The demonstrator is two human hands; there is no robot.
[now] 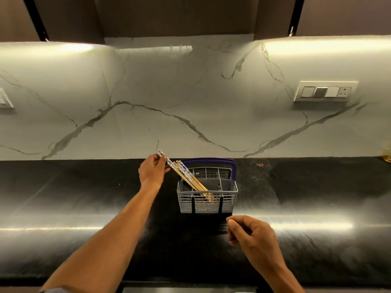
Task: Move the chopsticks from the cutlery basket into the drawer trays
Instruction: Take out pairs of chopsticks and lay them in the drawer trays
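**Status: Chopsticks Gripped at the Basket**

The cutlery basket (207, 194) stands upright on the dark countertop (317, 187), near the far edge where the counter meets the marble backsplash (190, 98). The basket is grey plastic with a purple handle (211, 160) arched over its far side.

The chopsticks (186, 176) lean as a bundle toward the far left. Their lower ends sit in the basket's near compartment; their patterned upper ends project above the rim.

The left hand (153, 171) reaches in from the near left. Its fingers are pressed together around the upper ends of the bundle, with the thumb closing on the near side. The lower ends remain inside the basket.

The right hand (249, 232) hovers just near of the basket, apart from it. Its fingers are curled loosely inward and hold nothing.

A switch panel (325, 92) is mounted on the backsplash, far right.
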